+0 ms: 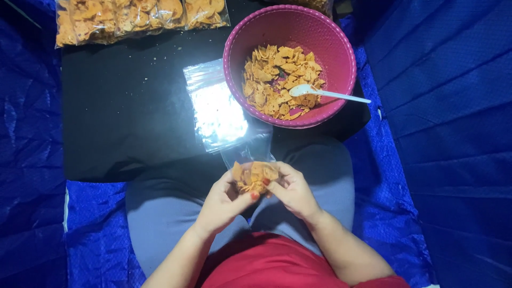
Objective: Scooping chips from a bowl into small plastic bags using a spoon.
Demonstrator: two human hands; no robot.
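My left hand [223, 200] and my right hand [292, 190] together hold a small clear plastic bag [255, 174] filled with orange chips, just above my lap. The bag's empty upper part sticks up past my fingers. Ahead stands a pink plastic bowl [341, 45] holding more orange chips [278, 80], with a white plastic spoon [325, 93] lying in it, handle over the right rim.
A stack of empty clear bags [216, 106] lies on the black mat [117, 106] left of the bowl. Several filled chip bags [133, 18] lie at the far left. Blue tarpaulin [442, 133] surrounds the mat. My grey-clad knees [160, 208] sit below.
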